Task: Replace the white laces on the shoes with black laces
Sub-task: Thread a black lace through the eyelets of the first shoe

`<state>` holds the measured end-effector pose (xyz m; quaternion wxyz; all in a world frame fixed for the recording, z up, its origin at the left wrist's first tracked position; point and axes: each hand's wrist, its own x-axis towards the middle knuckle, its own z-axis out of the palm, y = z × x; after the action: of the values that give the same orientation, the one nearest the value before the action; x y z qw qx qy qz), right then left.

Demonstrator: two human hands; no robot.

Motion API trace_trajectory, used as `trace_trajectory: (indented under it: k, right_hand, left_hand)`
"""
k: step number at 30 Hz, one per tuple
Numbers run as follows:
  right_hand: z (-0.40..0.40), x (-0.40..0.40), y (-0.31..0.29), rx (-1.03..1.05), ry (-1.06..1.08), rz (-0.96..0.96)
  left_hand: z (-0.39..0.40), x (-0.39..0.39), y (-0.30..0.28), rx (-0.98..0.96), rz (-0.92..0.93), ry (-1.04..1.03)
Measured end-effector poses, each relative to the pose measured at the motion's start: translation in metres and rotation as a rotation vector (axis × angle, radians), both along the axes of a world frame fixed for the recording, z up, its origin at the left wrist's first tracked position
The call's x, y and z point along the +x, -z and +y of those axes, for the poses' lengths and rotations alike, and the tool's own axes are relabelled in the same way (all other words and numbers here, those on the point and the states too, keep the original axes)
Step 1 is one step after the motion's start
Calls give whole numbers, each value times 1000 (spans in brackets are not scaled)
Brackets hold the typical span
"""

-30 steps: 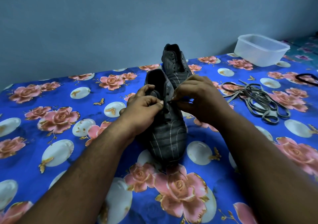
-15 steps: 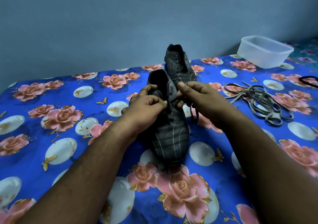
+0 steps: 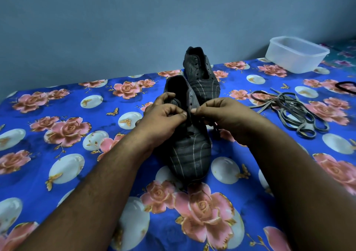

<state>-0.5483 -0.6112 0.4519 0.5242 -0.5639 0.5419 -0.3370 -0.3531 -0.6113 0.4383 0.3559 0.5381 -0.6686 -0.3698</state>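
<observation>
Near shoe point(image 3: 189, 146) lies on the floral cloth point(image 3: 57, 119), toe toward the viewer, long axis running away from the person; far shoe point(image 3: 200, 73) stands behind it, eyelets bare. Left hand point(image 3: 161, 117) grips the tongue and left flap; right hand point(image 3: 223, 115) pinches the black lace point(image 3: 216, 131) just right of the eyelet row, its tail hanging down the shoe's right side. The next eyelet probably lies just beyond the fingertips. Removed laces point(image 3: 290, 110) lie well to the right.

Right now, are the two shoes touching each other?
Cannot tell. In the head view, the near shoe overlaps the far shoe's toe, hiding any gap or contact between them.
</observation>
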Motion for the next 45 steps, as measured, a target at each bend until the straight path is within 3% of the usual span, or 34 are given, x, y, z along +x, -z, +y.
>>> trace_trajectory:
  k: [4,8,10,13,16,20,29,36,45]
  right_hand:
    - [-1,0,2,-144,-29,27]
    - [-6,-6,-1,-572,-106,414]
    - [-8,-10,-1,-690,-120,522]
    - [-10,-13,3,-609,-160,382]
    - [-11,-16,7,-462,-137,239]
    - [-10,-19,11,-324,-107,182]
    - [-7,-17,7,-356,-101,163]
    - [-6,-18,4,-367,-108,204]
    - [-8,-17,8,-388,-108,214]
  left_hand:
    - [1,0,-1,-13,-1,-7]
    - [3,3,-3,-122,-182,-40]
    - [5,4,-3,-191,-278,-64]
    - [2,8,1,-280,-282,-36]
    - [-1,19,11,-349,-30,28]
    - [-3,33,25,-131,194,-13]
    - [0,41,30,-49,196,85]
    - [5,44,23,166,492,45]
    - [3,39,26,159,541,16]
